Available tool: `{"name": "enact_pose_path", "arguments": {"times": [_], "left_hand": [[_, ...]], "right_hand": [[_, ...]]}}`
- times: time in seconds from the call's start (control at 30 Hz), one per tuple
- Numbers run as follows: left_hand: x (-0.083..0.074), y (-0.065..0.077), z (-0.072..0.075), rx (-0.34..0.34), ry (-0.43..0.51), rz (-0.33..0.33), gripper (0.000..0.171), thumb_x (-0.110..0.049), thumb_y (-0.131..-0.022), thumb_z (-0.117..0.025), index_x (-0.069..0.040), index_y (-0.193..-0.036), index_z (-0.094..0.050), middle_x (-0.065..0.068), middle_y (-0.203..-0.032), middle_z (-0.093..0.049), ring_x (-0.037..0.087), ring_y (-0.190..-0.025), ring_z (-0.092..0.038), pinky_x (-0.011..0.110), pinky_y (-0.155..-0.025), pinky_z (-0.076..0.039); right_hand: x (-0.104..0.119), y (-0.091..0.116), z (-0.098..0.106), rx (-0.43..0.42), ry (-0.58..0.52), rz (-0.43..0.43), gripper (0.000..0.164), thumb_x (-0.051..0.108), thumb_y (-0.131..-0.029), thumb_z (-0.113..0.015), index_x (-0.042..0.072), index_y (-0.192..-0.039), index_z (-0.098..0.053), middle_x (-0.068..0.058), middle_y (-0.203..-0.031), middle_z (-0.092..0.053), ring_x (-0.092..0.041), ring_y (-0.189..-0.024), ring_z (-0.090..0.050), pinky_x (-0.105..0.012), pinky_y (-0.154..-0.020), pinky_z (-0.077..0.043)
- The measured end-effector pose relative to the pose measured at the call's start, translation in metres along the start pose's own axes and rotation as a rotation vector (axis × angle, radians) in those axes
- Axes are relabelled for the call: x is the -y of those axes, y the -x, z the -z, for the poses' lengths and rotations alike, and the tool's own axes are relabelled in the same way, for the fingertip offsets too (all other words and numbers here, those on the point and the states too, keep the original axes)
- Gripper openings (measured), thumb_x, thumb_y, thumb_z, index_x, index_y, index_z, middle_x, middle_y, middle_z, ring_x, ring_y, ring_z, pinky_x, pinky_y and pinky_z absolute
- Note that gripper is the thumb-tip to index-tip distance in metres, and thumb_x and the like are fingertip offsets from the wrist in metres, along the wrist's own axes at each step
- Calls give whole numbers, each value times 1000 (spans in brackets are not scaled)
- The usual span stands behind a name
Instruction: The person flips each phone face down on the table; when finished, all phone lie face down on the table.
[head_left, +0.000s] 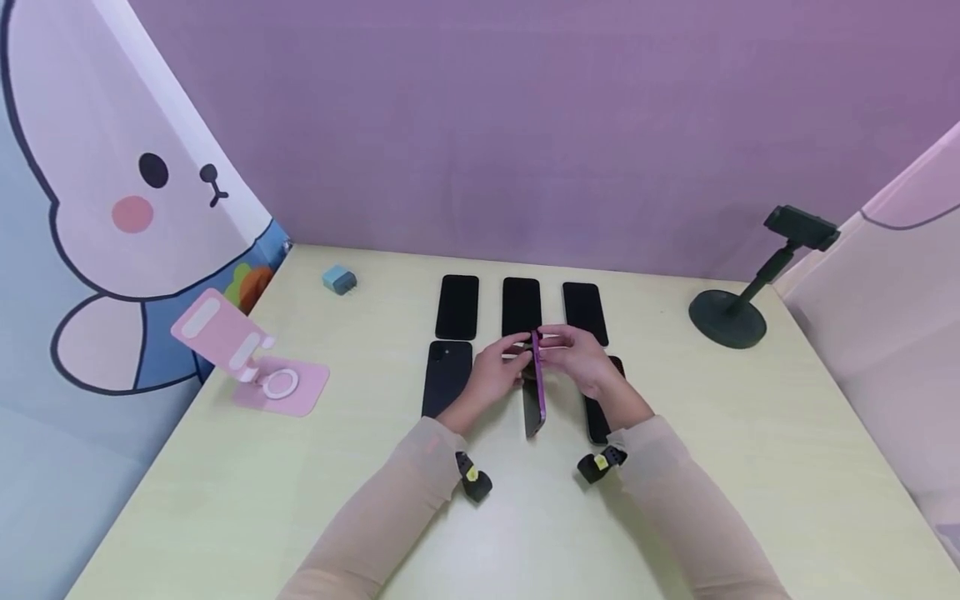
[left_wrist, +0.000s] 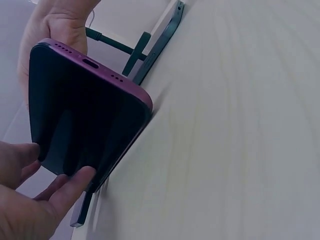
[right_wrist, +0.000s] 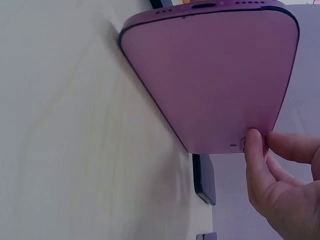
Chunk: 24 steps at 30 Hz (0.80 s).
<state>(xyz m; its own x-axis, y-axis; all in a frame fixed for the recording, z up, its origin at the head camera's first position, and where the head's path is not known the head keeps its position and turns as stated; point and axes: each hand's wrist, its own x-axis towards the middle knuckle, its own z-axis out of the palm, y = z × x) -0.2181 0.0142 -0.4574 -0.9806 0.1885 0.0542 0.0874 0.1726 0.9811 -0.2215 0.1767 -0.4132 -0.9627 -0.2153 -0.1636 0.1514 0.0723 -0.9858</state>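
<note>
A smartphone with a purple frame [head_left: 539,385] stands on its long edge between my two hands, mid-table. My left hand [head_left: 491,375] grips its far end from the dark screen side; in the left wrist view the fingertips rest on the black screen [left_wrist: 85,110]. From the other side my right hand [head_left: 583,360] pinches the same end, its fingers near the camera corner of the pinkish-purple back [right_wrist: 215,80]. A dark phone with its camera side up [head_left: 447,375] lies beside my left hand. Under my right wrist, another black phone [head_left: 597,421] is partly hidden.
Behind my hands lie three black phones in a row: left [head_left: 457,307], middle [head_left: 521,302] and right [head_left: 585,308]. A pink folding stand [head_left: 279,385] and a blue charger plug [head_left: 340,279] are on the left. At the right stands a dark round-based holder [head_left: 727,318].
</note>
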Motion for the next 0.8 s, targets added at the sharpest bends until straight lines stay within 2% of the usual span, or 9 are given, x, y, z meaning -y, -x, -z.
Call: {"name": "enact_pose_path", "arguments": {"times": [0.2, 0.43, 0.8], "left_hand": [[-1, 2, 1, 0, 18, 3, 37, -8, -97, -61, -7, -134, -59, 19, -112, -63, 30, -91, -68, 33, -64, -58], [-4, 3, 2, -3, 16, 15, 37, -7, -97, -60, -6, -134, -58, 19, -111, -63, 31, -90, -68, 33, -64, -58], [-6, 4, 5, -13, -13, 4, 36, -8, -97, -60, -5, -133, -59, 19, -109, -63, 30, -86, -68, 34, -66, -57]], "right_hand": [[-3, -1, -3, 2, 20, 8, 43, -16, -92, -52, -18, -134, -43, -33, -119, -53, -29, -95, -65, -32, -82, -54], [-3, -1, -5, 3, 19, 12, 43, -16, -91, -53, -16, -133, -44, -34, -120, -52, -22, -90, -66, -33, -83, -54], [-4, -2, -5, 24, 34, -1, 42, -14, -93, -52, -14, -134, -43, -33, -118, -51, -21, -88, -64, -36, -85, -53]]}}
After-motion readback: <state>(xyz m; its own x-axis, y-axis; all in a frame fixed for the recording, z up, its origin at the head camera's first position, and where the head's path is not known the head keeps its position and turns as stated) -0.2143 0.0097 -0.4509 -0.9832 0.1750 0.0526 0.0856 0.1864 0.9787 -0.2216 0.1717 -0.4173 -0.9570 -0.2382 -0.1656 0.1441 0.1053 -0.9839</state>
